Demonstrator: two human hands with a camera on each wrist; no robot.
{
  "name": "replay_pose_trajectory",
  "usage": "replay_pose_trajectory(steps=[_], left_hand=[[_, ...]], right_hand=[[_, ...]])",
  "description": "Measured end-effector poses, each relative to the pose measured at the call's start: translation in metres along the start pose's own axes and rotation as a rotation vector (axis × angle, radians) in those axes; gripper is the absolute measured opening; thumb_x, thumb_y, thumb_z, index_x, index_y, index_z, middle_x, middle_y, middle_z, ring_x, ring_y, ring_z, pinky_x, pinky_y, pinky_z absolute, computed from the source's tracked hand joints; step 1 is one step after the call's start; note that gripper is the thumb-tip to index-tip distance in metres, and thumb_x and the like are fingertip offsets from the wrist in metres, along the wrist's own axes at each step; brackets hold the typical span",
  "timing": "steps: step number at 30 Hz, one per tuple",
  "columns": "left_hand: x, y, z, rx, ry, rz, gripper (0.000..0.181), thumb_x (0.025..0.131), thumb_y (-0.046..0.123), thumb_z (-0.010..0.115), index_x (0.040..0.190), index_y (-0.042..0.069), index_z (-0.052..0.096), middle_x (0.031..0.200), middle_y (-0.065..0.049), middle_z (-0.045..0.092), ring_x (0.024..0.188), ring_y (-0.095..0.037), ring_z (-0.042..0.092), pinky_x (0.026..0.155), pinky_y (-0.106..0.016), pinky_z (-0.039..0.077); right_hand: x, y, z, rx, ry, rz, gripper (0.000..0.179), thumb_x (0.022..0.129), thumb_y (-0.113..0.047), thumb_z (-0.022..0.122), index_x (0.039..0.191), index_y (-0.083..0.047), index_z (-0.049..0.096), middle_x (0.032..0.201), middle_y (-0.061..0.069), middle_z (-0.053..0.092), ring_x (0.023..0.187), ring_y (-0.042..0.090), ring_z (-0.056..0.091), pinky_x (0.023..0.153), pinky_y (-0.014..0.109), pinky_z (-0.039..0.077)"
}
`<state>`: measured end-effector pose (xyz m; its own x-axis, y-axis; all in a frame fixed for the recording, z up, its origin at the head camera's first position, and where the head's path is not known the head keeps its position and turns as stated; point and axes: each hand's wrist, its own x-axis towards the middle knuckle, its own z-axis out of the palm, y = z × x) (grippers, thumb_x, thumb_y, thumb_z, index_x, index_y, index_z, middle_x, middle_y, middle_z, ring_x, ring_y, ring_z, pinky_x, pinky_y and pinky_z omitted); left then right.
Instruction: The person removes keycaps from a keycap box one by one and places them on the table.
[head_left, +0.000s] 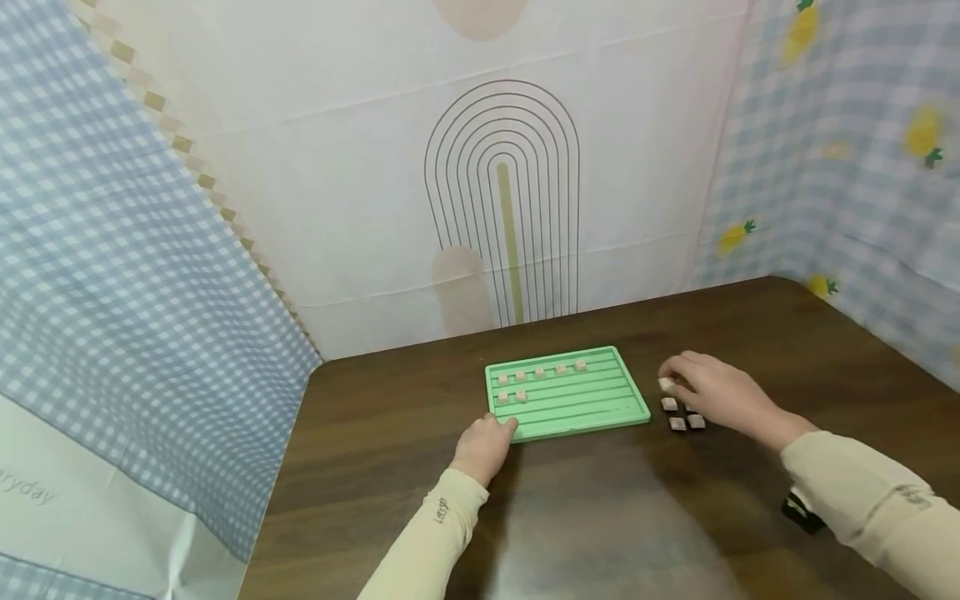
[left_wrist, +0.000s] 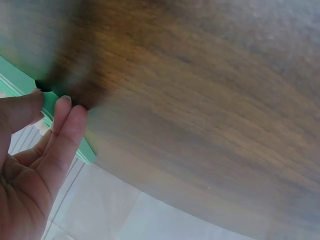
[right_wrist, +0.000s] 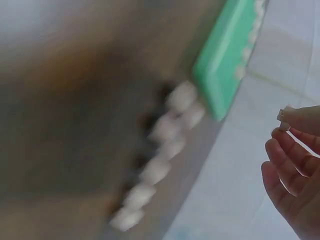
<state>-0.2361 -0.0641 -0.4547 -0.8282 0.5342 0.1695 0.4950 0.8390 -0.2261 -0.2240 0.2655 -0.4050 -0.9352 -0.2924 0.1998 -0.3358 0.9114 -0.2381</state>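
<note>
A green ridged tray [head_left: 577, 407] lies on the brown table with small cream cubes on it: several along its back ridge and two at the left of the ridge in front. My left hand [head_left: 482, 447] grips the tray's near left corner, thumb and fingertips at the rim in the left wrist view. To the right of the tray, my right hand [head_left: 716, 392] pinches a small cream cube [right_wrist: 283, 120] between thumb and fingertips. Beneath that hand sits a group of similar cubes [head_left: 677, 423], partly hidden by the fingers and blurred in the right wrist view.
Near the right sleeve a small black object [head_left: 802, 512] shows on the table [head_left: 375, 467], partly covered by the arm. Behind the table hangs a white patterned cloth [head_left: 360, 208]; blue checked cloths [head_left: 187, 292] hang at both sides.
</note>
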Motion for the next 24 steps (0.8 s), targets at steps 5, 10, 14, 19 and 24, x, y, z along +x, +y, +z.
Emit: replay_pose_trajectory(steps=[5,10,14,19,24], left_hand=[[-0.001,-0.003,-0.001,-0.007,-0.005,-0.009,0.013,0.088,0.005,0.053,0.092,0.014,0.061,0.071,-0.011,0.059,0.063,-0.023,0.062,0.051,-0.030,0.052],[0.000,-0.001,0.000,-0.008,-0.004,-0.006,0.013,0.088,0.005,0.052,0.091,0.014,0.061,0.070,-0.011,0.059,0.062,-0.023,0.062,0.052,-0.031,0.052],[0.000,-0.001,-0.002,-0.008,-0.028,-0.017,0.012,0.088,0.005,0.052,0.091,0.014,0.060,0.071,-0.011,0.059,0.064,-0.024,0.062,0.052,-0.031,0.052],[-0.001,0.000,-0.007,-0.001,-0.047,-0.015,0.011,0.088,0.006,0.053,0.091,0.013,0.060,0.071,-0.011,0.059,0.064,-0.023,0.062,0.052,-0.030,0.052],[-0.001,0.002,-0.013,0.018,-0.037,-0.004,0.010,0.088,0.006,0.053,0.089,0.013,0.060,0.070,-0.010,0.059,0.062,-0.022,0.062,0.051,-0.030,0.052]], right_hand=[[-0.029,0.035,0.011,-0.038,-0.027,0.057,0.014,0.085,-0.017,0.062,0.097,-0.009,0.064,0.090,0.004,0.063,0.077,0.019,0.059,0.060,0.036,0.047],[-0.050,0.053,0.028,-0.103,-0.022,0.041,0.012,0.082,-0.014,0.065,0.093,-0.007,0.065,0.084,0.003,0.063,0.072,0.018,0.059,0.057,0.035,0.048],[-0.054,0.054,0.037,-0.114,-0.004,0.024,0.011,0.081,-0.013,0.066,0.092,-0.009,0.064,0.084,0.002,0.062,0.070,0.016,0.058,0.055,0.032,0.047],[-0.052,0.050,0.042,-0.110,0.015,0.027,0.011,0.080,-0.012,0.068,0.090,-0.010,0.064,0.083,0.000,0.061,0.068,0.014,0.057,0.053,0.029,0.045],[-0.053,0.049,0.041,-0.106,-0.001,0.051,0.016,0.080,-0.014,0.068,0.094,-0.008,0.064,0.088,0.004,0.063,0.070,0.017,0.060,0.053,0.032,0.047]])
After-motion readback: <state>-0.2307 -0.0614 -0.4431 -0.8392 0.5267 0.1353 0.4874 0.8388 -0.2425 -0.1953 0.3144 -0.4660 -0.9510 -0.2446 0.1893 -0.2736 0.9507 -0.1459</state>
